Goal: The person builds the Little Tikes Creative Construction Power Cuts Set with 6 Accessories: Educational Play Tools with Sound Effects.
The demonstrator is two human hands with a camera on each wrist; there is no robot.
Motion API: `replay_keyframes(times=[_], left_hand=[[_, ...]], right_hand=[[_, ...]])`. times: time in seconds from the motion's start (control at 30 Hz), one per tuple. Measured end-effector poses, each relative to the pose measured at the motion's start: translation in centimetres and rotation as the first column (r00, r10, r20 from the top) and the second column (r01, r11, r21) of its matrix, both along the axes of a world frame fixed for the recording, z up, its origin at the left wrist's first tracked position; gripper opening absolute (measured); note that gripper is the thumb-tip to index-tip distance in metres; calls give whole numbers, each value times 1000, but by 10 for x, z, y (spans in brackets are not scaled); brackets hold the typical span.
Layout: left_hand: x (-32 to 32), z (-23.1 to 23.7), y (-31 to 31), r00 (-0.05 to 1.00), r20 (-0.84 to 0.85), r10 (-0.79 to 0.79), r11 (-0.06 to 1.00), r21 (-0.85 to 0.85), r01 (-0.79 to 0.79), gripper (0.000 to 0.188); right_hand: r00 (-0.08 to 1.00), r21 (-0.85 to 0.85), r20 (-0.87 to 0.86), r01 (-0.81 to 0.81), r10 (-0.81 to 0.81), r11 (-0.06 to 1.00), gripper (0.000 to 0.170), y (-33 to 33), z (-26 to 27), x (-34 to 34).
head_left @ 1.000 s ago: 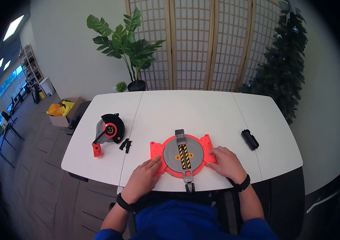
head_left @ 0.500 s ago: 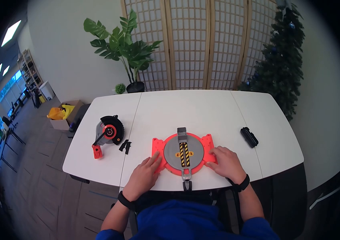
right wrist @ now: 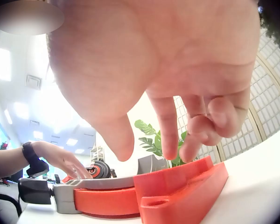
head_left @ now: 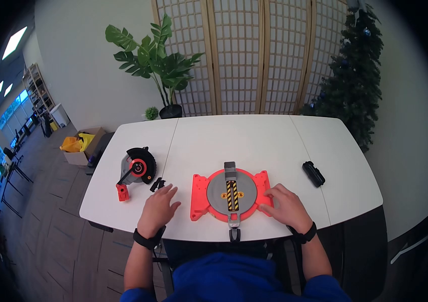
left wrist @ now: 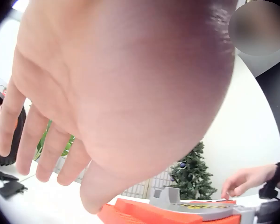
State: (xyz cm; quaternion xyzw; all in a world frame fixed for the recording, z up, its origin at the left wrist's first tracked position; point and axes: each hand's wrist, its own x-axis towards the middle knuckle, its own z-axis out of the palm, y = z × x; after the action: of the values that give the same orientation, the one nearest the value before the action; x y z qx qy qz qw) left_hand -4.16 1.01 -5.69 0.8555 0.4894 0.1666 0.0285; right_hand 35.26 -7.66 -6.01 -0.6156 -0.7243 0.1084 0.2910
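The left hand (head_left: 157,209) is over the table left of the red base (head_left: 200,197), fingers spread and holding nothing, near the small black pieces (head_left: 157,184). In the left wrist view its palm (left wrist: 116,88) shows with fingers extended. The base carries a round grey plate with a yellow-and-black striped strip and a black knob (head_left: 234,235) at its front. Beside the base's right end is the right hand (head_left: 287,206), thumb and fingers at the red edge. The right wrist view shows that hand's thumb and fingers just above the red end piece (right wrist: 177,191), gripping nothing.
A black-and-grey saw unit (head_left: 140,165) with a red handle (head_left: 122,193) lies at the table's left. A black case-like piece (head_left: 314,174) lies at the right. Behind the white table (head_left: 234,136) stand a potted plant (head_left: 171,110), a folding screen and a decorated tree.
The left hand has let go of the base's left end and moved left toward the small black pieces. The right hand has stayed at the right end.
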Motion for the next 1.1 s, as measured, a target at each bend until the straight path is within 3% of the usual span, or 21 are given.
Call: replay_keyframes(times=[0.07,0.2,0.67,1.1], left_hand=[[-10,5,9,988,-14,155,979,-131,-155,46],[-31,-11,29,962,-67,264,959,-90,-269,41],[-46,-32,46,943,-126,309,936,-133,-325,37],[-50,-44,66,919,-40,393,915,-82,-395,19]], right_hand=[[1000,12,-7,1,-1,1000,40,-2,1,1],[999,23,-37,7,-6,1000,39,-2,0,4],[996,18,-93,-11,12,1000,29,-5,-5,8],[997,5,-81,-10,10,1000,27,-5,-6,8]])
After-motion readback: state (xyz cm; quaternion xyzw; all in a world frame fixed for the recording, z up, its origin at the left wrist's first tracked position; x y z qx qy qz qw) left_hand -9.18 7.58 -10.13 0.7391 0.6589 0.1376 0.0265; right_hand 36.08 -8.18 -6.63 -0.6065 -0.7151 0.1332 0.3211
